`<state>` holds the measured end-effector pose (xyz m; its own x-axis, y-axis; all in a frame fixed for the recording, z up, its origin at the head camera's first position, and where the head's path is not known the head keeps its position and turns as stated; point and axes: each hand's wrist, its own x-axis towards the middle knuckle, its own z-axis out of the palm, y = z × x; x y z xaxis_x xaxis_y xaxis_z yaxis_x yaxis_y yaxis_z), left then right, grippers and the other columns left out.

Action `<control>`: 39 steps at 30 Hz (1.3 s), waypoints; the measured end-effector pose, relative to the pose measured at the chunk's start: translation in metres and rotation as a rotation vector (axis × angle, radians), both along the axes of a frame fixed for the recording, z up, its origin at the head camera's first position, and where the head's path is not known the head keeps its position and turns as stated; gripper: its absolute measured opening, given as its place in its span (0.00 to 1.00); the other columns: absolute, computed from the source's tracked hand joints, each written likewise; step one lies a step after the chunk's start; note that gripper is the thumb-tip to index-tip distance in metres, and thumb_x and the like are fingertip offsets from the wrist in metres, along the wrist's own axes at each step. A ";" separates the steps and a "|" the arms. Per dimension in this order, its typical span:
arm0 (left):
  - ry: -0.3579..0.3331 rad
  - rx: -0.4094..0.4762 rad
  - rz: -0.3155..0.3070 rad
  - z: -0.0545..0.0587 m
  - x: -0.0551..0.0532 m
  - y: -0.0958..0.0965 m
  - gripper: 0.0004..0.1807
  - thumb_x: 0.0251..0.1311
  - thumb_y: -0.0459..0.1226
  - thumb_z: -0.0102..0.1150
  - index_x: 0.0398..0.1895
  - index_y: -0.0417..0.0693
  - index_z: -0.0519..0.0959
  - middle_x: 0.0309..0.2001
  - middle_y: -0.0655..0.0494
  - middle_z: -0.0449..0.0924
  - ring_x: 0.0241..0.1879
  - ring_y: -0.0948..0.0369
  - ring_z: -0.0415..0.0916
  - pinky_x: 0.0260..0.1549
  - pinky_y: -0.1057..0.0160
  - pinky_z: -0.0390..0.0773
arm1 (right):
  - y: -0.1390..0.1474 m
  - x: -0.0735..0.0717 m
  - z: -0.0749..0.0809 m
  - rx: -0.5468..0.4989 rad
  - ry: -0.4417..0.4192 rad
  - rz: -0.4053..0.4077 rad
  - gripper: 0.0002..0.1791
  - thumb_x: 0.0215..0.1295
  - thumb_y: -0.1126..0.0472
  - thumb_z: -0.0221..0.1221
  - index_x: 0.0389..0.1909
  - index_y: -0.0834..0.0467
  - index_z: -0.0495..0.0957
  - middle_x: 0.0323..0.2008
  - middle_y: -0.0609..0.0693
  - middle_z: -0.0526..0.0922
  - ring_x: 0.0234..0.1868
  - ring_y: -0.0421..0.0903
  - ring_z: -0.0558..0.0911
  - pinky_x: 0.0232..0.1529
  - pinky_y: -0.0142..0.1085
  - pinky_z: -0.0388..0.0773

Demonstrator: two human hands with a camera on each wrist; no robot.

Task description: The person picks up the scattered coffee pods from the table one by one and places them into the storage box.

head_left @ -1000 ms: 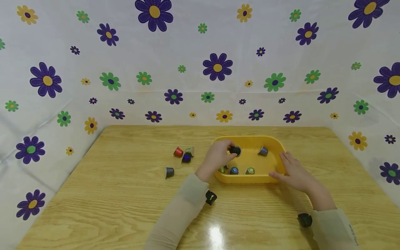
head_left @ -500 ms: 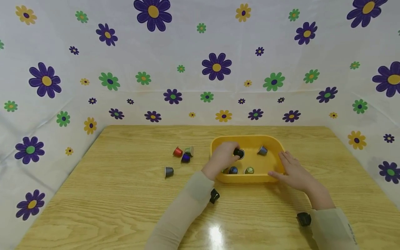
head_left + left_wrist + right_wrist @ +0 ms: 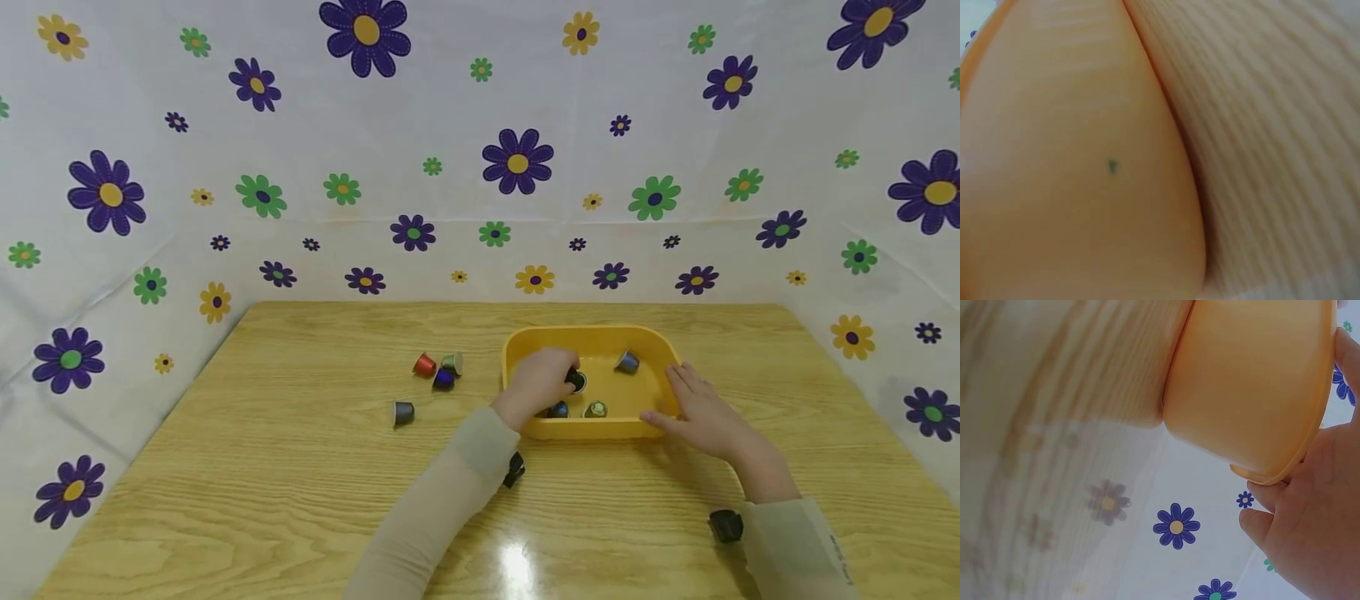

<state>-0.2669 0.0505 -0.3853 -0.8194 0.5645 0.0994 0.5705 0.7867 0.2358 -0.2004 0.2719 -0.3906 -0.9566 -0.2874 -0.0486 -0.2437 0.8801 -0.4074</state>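
Since a second ago the left hand (image 3: 546,377) has moved a little toward 4 o'clock within the tray (image 3: 592,428), carrying the black pod (image 3: 577,381) with it; the right hand (image 3: 708,421) has kept its place. A green pod seen earlier at the tray's 8 o'clock corner is now hidden by the left hand.

The left grip is narrow, pinching the black pod, which sits low inside the tray, slightly to 9 o'clock of its middle. Whether it touches the floor there I cannot tell. The right grip is wide, thumb and fingers spread apart, touching the rim around the tray's 3 to 4 o'clock end.

Also in the tray: a slate pod (image 3: 627,362) lying tilted toward 1 o'clock, a lime pod (image 3: 596,409) by the 6 o'clock wall, and a blue pod (image 3: 557,410) at 7 o'clock, partly covered.

On the bench (image 3: 262,500), off the tray's 9 o'clock side, a red pod (image 3: 424,365), a sage pod (image 3: 452,363) and an indigo pod (image 3: 444,380) cluster closely. A grey pod (image 3: 403,413) lies apart from them, toward 7 o'clock. Flowered cloth (image 3: 450,92) stands behind at 12 o'clock.
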 end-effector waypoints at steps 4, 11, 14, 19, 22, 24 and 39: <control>0.013 -0.036 -0.012 -0.004 -0.002 0.004 0.09 0.45 0.39 0.53 0.33 0.51 0.73 0.30 0.60 0.71 0.20 0.67 0.63 0.16 0.72 0.64 | 0.000 0.000 -0.001 -0.001 0.002 -0.002 0.47 0.47 0.36 0.41 0.56 0.68 0.39 0.56 0.64 0.38 0.55 0.59 0.39 0.48 0.53 0.41; 0.050 -0.086 -0.053 -0.013 -0.005 0.007 0.05 0.45 0.35 0.52 0.29 0.51 0.73 0.26 0.60 0.71 0.19 0.66 0.62 0.15 0.71 0.62 | 0.000 0.000 0.001 -0.004 -0.010 -0.003 0.48 0.47 0.36 0.42 0.56 0.68 0.38 0.56 0.64 0.39 0.55 0.58 0.38 0.48 0.52 0.40; 0.043 -0.099 -0.049 -0.014 -0.006 0.007 0.06 0.46 0.34 0.51 0.29 0.51 0.73 0.27 0.60 0.71 0.19 0.66 0.63 0.16 0.72 0.62 | 0.000 0.000 0.001 -0.006 -0.004 0.001 0.48 0.47 0.36 0.42 0.56 0.68 0.38 0.56 0.64 0.39 0.55 0.59 0.38 0.48 0.53 0.40; 0.033 -0.116 -0.050 -0.014 -0.006 0.008 0.04 0.46 0.33 0.50 0.26 0.51 0.73 0.24 0.61 0.70 0.18 0.66 0.61 0.14 0.71 0.59 | -0.001 0.000 0.001 -0.003 0.005 -0.002 0.48 0.47 0.36 0.42 0.56 0.69 0.39 0.56 0.64 0.39 0.55 0.59 0.38 0.48 0.53 0.40; 0.035 -0.122 -0.054 -0.014 -0.006 0.008 0.03 0.46 0.33 0.50 0.23 0.51 0.72 0.19 0.61 0.67 0.16 0.65 0.59 0.13 0.71 0.57 | -0.001 0.000 0.002 -0.001 0.005 -0.002 0.48 0.47 0.36 0.42 0.56 0.69 0.39 0.56 0.64 0.39 0.55 0.59 0.38 0.48 0.52 0.40; 0.033 -0.126 -0.056 -0.014 -0.006 0.008 0.03 0.46 0.33 0.50 0.22 0.51 0.72 0.18 0.61 0.66 0.16 0.65 0.58 0.12 0.71 0.56 | -0.001 0.000 0.002 -0.001 0.003 -0.003 0.48 0.47 0.36 0.41 0.56 0.69 0.39 0.56 0.64 0.39 0.55 0.58 0.38 0.48 0.52 0.40; 0.007 -0.116 -0.054 -0.014 -0.005 0.008 0.04 0.46 0.31 0.50 0.21 0.51 0.71 0.19 0.61 0.67 0.16 0.65 0.58 0.13 0.71 0.56 | -0.001 0.001 0.001 0.002 0.003 0.001 0.47 0.47 0.36 0.42 0.56 0.68 0.39 0.56 0.64 0.39 0.55 0.58 0.37 0.48 0.52 0.40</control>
<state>-0.2722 0.0580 -0.3992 -0.7872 0.6157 0.0360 0.6139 0.7767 0.1409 -0.1994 0.2710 -0.3897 -0.9565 -0.2880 -0.0465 -0.2456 0.8808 -0.4048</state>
